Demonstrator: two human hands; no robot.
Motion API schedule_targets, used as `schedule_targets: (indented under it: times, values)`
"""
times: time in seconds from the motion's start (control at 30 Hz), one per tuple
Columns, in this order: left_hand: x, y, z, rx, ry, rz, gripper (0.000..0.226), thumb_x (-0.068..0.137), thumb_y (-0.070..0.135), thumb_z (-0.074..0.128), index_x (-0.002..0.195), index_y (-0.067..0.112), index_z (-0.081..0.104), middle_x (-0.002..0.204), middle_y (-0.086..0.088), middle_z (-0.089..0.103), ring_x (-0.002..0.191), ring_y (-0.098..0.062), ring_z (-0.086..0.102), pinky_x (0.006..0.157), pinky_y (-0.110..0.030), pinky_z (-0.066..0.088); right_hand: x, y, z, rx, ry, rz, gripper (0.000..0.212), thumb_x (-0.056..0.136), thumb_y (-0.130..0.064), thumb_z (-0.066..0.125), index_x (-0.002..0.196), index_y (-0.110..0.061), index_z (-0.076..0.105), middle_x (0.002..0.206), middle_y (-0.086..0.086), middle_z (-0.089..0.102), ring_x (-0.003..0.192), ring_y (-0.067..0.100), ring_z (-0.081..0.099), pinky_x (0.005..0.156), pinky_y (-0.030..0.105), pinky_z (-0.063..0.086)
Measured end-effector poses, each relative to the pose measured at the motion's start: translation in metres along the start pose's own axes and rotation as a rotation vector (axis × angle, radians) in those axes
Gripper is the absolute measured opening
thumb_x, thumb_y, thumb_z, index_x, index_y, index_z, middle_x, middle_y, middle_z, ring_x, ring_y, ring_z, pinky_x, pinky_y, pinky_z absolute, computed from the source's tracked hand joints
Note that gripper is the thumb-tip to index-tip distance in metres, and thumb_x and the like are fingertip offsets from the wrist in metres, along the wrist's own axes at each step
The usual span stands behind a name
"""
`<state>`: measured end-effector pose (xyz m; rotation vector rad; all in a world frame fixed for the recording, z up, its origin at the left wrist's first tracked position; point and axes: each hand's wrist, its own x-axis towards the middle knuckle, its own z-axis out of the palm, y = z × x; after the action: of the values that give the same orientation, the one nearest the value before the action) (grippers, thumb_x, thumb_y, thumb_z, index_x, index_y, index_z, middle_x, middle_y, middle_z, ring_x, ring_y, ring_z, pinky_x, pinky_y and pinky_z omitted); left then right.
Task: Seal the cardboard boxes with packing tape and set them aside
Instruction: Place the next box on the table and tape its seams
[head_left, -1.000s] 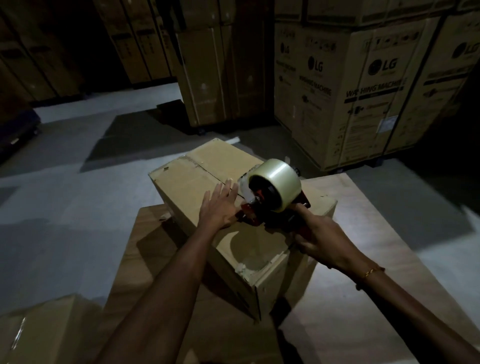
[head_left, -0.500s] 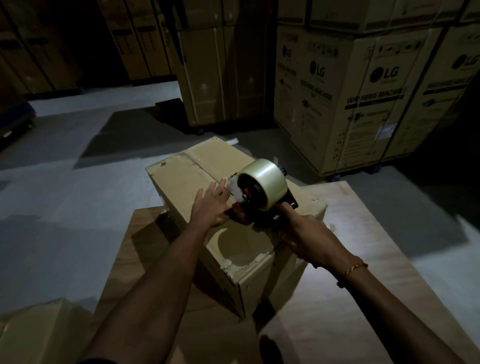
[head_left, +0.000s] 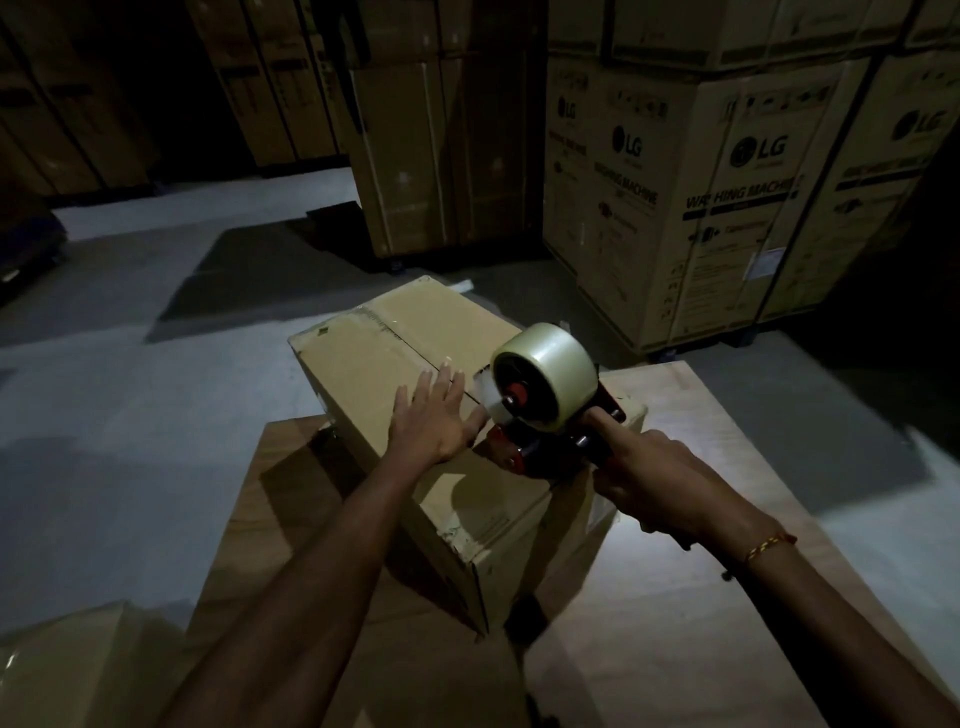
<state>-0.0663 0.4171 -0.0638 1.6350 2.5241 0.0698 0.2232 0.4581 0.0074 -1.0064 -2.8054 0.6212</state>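
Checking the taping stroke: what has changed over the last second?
The right hand has drawn the tape dispenser a little nearer along the cardboard box top seam. The left hand stays flat on the box beside it; the box remains on the wooden board.

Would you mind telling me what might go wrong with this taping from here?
The left hand lies flat right beside the tape dispenser, so its fingers might get nicked or taped. The cardboard box overhangs the wooden table's far edge and might slide under pressure.
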Motion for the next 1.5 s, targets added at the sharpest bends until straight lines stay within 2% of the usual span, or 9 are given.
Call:
schedule_targets:
  times: [0.13, 0.37, 0.53, 0.73, 1.0, 1.2, 1.3, 1.4, 1.5]
  values:
    - [-0.020, 0.012, 0.014, 0.079, 0.003, 0.175, 0.069, 0.104, 0.054, 0.036, 0.162, 0.032, 0.005, 0.170, 0.002, -0.006, 0.156, -0.022, -0.009, 0.125, -0.052, -0.002, 0.000, 0.004, 0.003, 0.027, 0.012, -0.011, 0.054, 0.098, -0.020, 0.063, 0.139, -0.037, 0.033, 0.096, 0.004, 0.063, 0.061, 0.014, 0.056, 0.065, 0.047, 0.059]
    - [-0.026, 0.013, 0.009, 0.052, -0.021, 0.201, 0.066, 0.105, 0.050, 0.037, 0.161, 0.036, 0.005, 0.170, 0.004, -0.010, 0.156, -0.020, -0.009, 0.125, -0.053, 0.001, -0.007, 0.010, 0.011, 0.115, 0.061, -0.049, 0.055, 0.096, -0.016, 0.063, 0.133, -0.044, 0.033, 0.087, 0.004, 0.065, 0.060, 0.020, 0.061, 0.060, 0.052, 0.056]
    - [-0.030, 0.019, -0.001, -0.018, -0.028, 0.162, 0.061, 0.106, 0.034, 0.035, 0.161, 0.033, 0.009, 0.171, 0.004, -0.001, 0.157, -0.019, -0.002, 0.125, -0.050, 0.002, -0.006, 0.008, -0.003, 0.260, 0.086, -0.087, 0.045, 0.096, -0.014, 0.064, 0.128, -0.039, 0.044, 0.092, -0.015, 0.062, 0.057, 0.008, 0.062, 0.050, 0.029, 0.054]
    - [-0.028, 0.020, -0.008, -0.113, -0.037, 0.147, 0.053, 0.107, 0.029, 0.033, 0.159, 0.037, 0.025, 0.170, 0.008, 0.002, 0.156, -0.017, 0.000, 0.125, -0.047, 0.000, -0.005, 0.002, -0.012, 0.360, 0.143, -0.096, 0.042, 0.098, -0.012, 0.061, 0.123, -0.041, 0.044, 0.099, -0.016, 0.061, 0.057, 0.009, 0.062, 0.051, 0.028, 0.055]
    - [-0.034, 0.023, -0.004, -0.061, -0.012, 0.135, 0.057, 0.106, 0.046, 0.038, 0.159, 0.037, 0.020, 0.170, 0.006, 0.005, 0.156, -0.016, 0.002, 0.125, -0.046, -0.001, -0.011, 0.006, 0.007, -0.002, 0.061, -0.041, 0.059, 0.097, -0.025, 0.063, 0.140, -0.046, 0.028, 0.094, 0.003, 0.062, 0.071, 0.022, 0.061, 0.063, 0.047, 0.058]
    - [-0.034, 0.021, -0.002, -0.003, -0.020, 0.147, 0.064, 0.104, 0.053, 0.040, 0.160, 0.038, 0.015, 0.170, 0.007, 0.001, 0.156, -0.018, 0.000, 0.125, -0.049, 0.000, -0.016, 0.006, 0.006, -0.060, 0.071, -0.035, 0.055, 0.099, -0.025, 0.058, 0.137, -0.045, 0.024, 0.083, -0.002, 0.053, 0.063, 0.017, 0.051, 0.051, 0.035, 0.043]
    - [-0.032, 0.025, 0.000, 0.009, -0.017, 0.131, 0.062, 0.105, 0.058, 0.027, 0.161, 0.035, 0.012, 0.170, 0.006, 0.000, 0.156, -0.020, 0.000, 0.124, -0.053, 0.002, -0.031, 0.013, -0.001, -0.052, 0.051, -0.020, 0.056, 0.098, -0.024, 0.059, 0.134, -0.046, 0.021, 0.081, -0.003, 0.053, 0.059, 0.013, 0.050, 0.049, 0.026, 0.038]
    - [-0.032, 0.038, 0.005, -0.042, 0.039, -0.027, 0.062, 0.106, 0.055, 0.013, 0.162, 0.030, 0.008, 0.171, 0.003, 0.000, 0.157, -0.022, 0.000, 0.123, -0.053, -0.002, -0.044, 0.016, -0.001, -0.033, 0.042, -0.006, 0.057, 0.099, -0.024, 0.058, 0.133, -0.048, 0.020, 0.082, 0.000, 0.057, 0.060, 0.016, 0.053, 0.050, 0.031, 0.045]
    - [-0.032, 0.048, 0.004, -0.058, 0.051, -0.147, 0.063, 0.106, 0.052, 0.015, 0.162, 0.027, 0.003, 0.171, -0.001, -0.004, 0.157, -0.025, -0.004, 0.124, -0.051, -0.004, -0.045, 0.014, 0.004, -0.032, 0.084, -0.003, 0.056, 0.099, -0.024, 0.057, 0.135, -0.046, 0.021, 0.079, -0.002, 0.055, 0.059, 0.014, 0.051, 0.049, 0.027, 0.037]
